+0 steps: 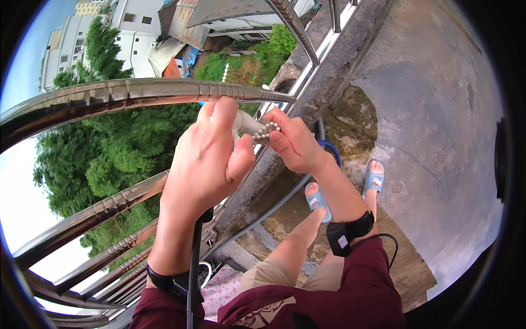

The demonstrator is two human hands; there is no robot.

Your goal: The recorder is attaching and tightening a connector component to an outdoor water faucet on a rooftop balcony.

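Observation:
My left hand (205,151) is closed just under the top steel rail, its curled fingers around one end of a smooth white piece (248,123) whose kind I cannot make out. At the other end of that piece, my right hand (298,143) pinches a string of white beads (267,130) between thumb and fingers. The beads loop over the white piece and up to the right fingertips. More white beads (226,72) show just past the rail, above the left knuckles. My left fingertips are mostly hidden.
The steel rail (142,92) crosses in front of me, with more railing bars (93,219) at left. Trees and buildings lie beyond. A grey hose (268,211) runs along the concrete ledge. Pink flowered cloth (222,290) is low near my left arm. My slippered feet stand on stained concrete.

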